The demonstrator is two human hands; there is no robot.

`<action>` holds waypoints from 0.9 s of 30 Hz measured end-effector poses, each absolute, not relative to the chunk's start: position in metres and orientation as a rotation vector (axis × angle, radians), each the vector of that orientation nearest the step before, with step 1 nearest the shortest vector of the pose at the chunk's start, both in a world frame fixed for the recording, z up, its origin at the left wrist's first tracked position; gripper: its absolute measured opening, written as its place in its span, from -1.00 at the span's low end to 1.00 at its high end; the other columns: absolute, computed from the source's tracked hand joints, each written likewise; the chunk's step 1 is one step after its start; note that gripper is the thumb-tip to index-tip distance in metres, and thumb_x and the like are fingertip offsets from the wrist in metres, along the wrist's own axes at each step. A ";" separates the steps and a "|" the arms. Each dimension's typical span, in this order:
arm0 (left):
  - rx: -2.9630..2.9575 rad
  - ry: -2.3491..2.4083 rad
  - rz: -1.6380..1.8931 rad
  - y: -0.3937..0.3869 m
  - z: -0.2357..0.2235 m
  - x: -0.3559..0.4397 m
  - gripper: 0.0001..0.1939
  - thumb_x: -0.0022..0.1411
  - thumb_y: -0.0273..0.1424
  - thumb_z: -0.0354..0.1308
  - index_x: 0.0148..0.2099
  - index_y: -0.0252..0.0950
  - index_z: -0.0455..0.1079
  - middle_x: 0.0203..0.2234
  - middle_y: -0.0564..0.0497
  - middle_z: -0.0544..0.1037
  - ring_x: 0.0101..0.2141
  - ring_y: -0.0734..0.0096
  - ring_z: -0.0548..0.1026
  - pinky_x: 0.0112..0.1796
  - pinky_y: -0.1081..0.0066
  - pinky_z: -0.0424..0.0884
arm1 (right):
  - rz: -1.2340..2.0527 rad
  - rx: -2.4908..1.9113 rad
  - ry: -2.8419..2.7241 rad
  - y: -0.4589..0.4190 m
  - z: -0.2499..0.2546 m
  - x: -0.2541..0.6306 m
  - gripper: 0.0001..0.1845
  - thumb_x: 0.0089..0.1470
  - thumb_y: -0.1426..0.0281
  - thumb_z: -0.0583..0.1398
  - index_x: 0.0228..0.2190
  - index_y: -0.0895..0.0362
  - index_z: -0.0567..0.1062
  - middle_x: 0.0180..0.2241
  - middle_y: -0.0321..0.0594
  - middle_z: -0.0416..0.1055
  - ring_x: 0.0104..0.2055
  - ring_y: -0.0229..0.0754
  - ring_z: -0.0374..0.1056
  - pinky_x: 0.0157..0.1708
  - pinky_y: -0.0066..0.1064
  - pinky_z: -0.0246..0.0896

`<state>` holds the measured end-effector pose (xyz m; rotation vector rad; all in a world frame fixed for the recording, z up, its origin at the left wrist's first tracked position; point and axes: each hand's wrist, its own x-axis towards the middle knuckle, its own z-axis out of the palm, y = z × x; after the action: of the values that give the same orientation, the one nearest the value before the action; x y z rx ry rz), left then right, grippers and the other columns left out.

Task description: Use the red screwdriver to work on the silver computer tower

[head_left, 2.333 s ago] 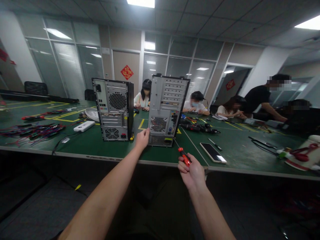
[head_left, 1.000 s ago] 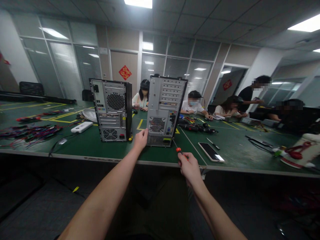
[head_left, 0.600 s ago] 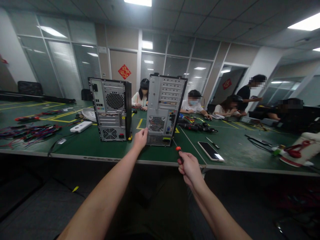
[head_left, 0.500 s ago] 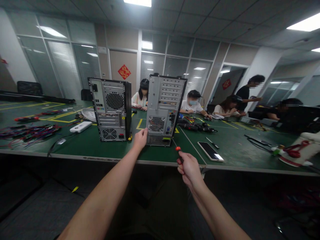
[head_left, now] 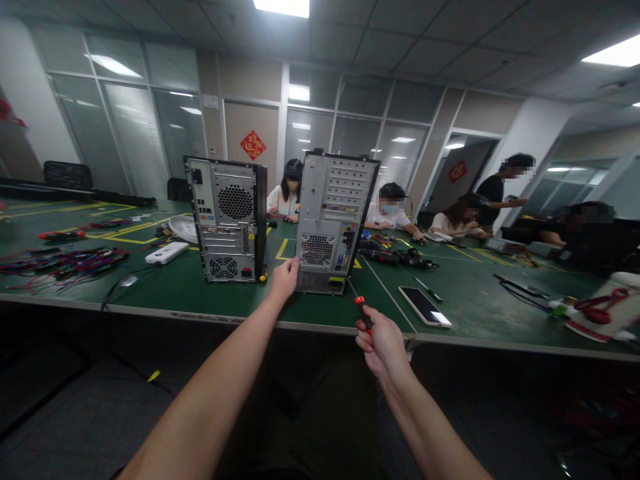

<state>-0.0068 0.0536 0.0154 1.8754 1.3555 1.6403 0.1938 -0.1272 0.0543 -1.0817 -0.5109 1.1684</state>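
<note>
Head view: my right grip (head_left: 384, 339) clasped the screwdriver (head_left: 362, 309); left grip (head_left: 285, 279), openness unclear, touched the probably heavy computer tower (head_left: 320, 207), sensibly low.

Glaring ceiling lights (head_left: 283, 7), dim floor (head_left: 107, 407)

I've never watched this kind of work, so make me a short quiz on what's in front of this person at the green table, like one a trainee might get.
1. Name the tool in the person's right hand.
2. True or false: the left hand is at the lower left edge of the right-hand computer case.
3. Where is the phone?
A) On top of the right-hand computer case
B) Flat on the table
C) In the left hand

Key:
1. A screwdriver with red and black on its handle.
2. True.
3. B.
</note>
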 end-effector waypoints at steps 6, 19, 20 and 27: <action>1.851 1.317 1.645 0.055 0.014 -0.008 -0.43 0.48 0.02 -0.10 -0.31 -0.25 0.51 -0.38 -0.12 0.63 -0.30 0.16 0.54 -0.27 0.35 0.29 | 1.184 -1.105 -0.514 -0.127 0.054 0.198 -0.77 0.22 0.34 0.25 -0.37 0.07 0.27 -0.67 -0.47 0.25 -0.76 -0.51 -0.14 -0.79 -0.65 -0.30; 1.657 1.236 1.828 0.064 0.009 -0.010 -0.49 0.46 -0.04 -0.06 -0.44 -0.22 0.38 -0.54 -0.02 0.49 -0.43 0.28 0.43 -0.32 0.35 0.25 | 1.156 -1.309 -0.838 -0.149 0.038 0.222 -0.64 0.10 0.12 0.34 -0.33 0.04 0.31 -0.65 -0.50 0.27 -0.72 -0.44 -0.07 -0.73 -0.59 -0.18; 1.572 1.275 1.889 0.066 0.009 -0.012 -0.48 0.48 -0.07 -0.10 -0.47 -0.21 0.33 -0.57 0.00 0.45 -0.45 0.29 0.41 -0.32 0.35 0.24 | 1.114 -1.382 -0.920 -0.152 0.031 0.223 -0.63 0.10 0.07 0.31 -0.31 0.03 0.32 -0.65 -0.51 0.27 -0.72 -0.42 -0.07 -0.71 -0.58 -0.19; 1.071 1.301 2.038 0.077 0.011 -0.029 -0.46 0.48 -0.14 -0.15 -0.58 -0.17 0.14 -0.66 0.06 0.27 -0.55 0.36 0.28 -0.39 0.35 0.21 | 0.783 -1.452 -1.532 -0.170 0.002 0.187 -0.68 0.17 0.04 0.16 -0.28 0.02 0.36 -0.57 -0.44 0.29 -0.52 -0.23 0.22 -0.48 -0.43 0.03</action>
<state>-0.0290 0.0775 0.0107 1.0714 1.3006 2.0382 0.1873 -0.1700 0.0019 -1.4520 -1.5319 0.7827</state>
